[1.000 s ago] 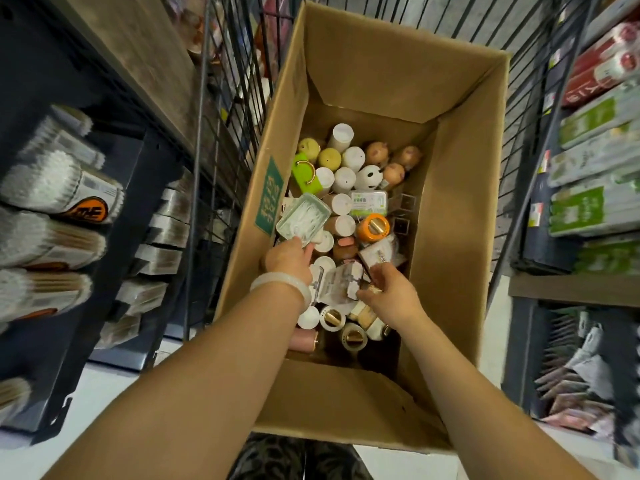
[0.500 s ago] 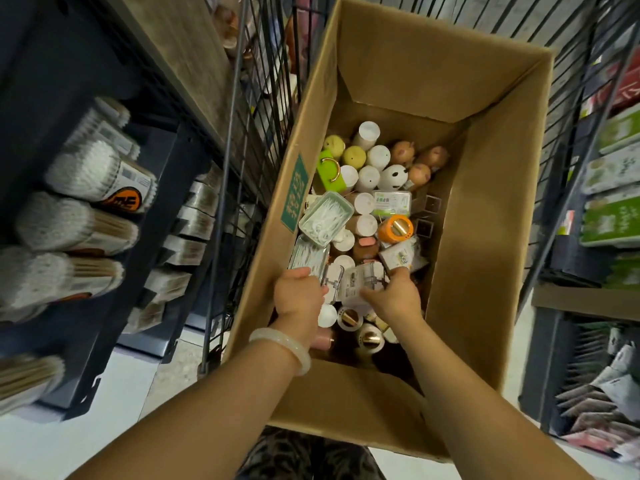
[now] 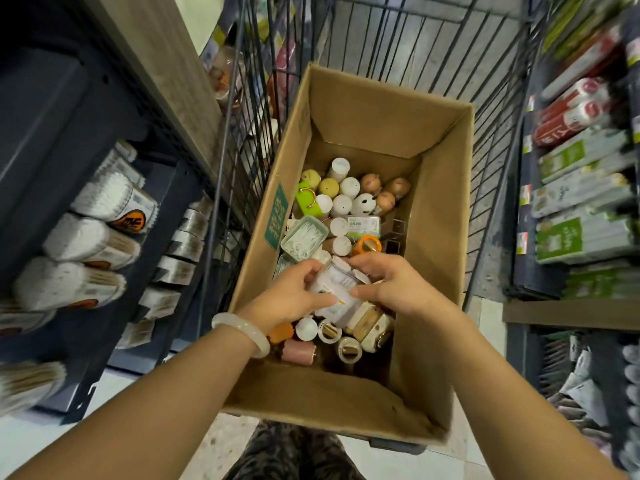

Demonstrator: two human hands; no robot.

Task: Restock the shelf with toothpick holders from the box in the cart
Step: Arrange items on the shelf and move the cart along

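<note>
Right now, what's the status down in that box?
Left hand and right hand both gripping one white-labelled clear toothpick holder. Above the cardboard box, not shelved. Nothing blocking.

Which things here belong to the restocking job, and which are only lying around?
For the job:
- cardboard box
- clear toothpick holder, held by left hand and right hand
- wire cart

Lying about:
- cotton swab packs
- green boxes
</note>
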